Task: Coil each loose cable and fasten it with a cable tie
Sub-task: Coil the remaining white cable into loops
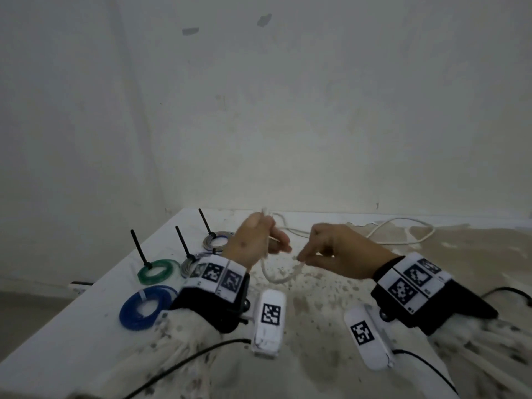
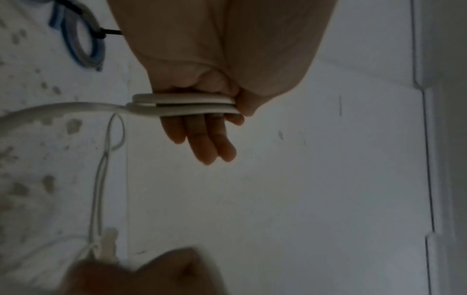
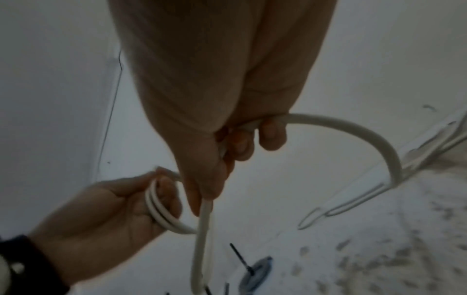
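- Head view: both hands are raised above the white bench [image 1: 86, 326], with a white cable [image 1: 276, 279] sagging in a loop between them.
- The left hand [image 1: 253, 240] grips a small coil of that cable; the left wrist view shows two turns wrapped across the fingers [image 2: 202, 139] and pinned by the thumb.
- The right hand [image 1: 339, 254] pinches the cable between thumb and curled fingers just beside the left hand; the right wrist view shows the cable running through its grip and arching away to the right.
- The loose remainder of the cable lies in wide loops on the bench behind the right hand, near the wall [image 1: 288, 110].
- Four finished coils sit on the bench left of the left hand, well apart from the loose cable:
- a green coil [image 1: 157, 272] with a black cable tie [image 1: 139, 249] whose tail stands upright;
- a blue coil [image 1: 146, 308] nearest the camera, with a pale tie;
- a grey coil [image 1: 188, 264], partly hidden by the left wrist band, also with an upright black tie;
- another grey coil [image 1: 217, 240] farther back, with a black tie as well.
- The bench surface under and to the right of the hands is stained and speckled brown.
- Black leads run from the wrist cameras across the lower part of the head view.
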